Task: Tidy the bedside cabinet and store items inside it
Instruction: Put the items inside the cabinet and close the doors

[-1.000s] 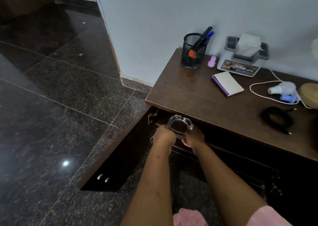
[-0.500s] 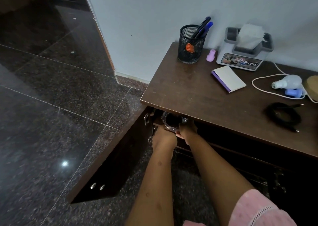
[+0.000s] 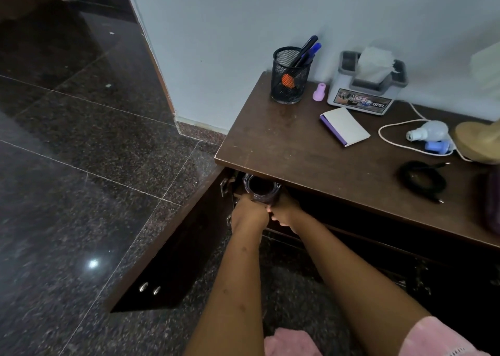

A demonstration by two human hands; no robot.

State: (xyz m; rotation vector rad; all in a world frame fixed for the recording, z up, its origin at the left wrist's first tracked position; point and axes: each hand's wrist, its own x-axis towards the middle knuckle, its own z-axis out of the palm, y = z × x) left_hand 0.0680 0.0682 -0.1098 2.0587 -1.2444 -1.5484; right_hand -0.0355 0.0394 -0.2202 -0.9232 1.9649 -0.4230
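While the left hand [image 3: 249, 217] and right hand [image 3: 287, 215] both curl their fingers round one round clear glass dish [image 3: 261, 189], it is held just under the front edge of the brown wooden bedside cabinet [image 3: 292, 150], at its open left corner beside one swung-open dark door [image 3: 173, 250]. On top, one black mesh cup [image 3: 290, 85] holds at least two pens and something orange. One grey tissue box [image 3: 365, 95] holds white tissue.
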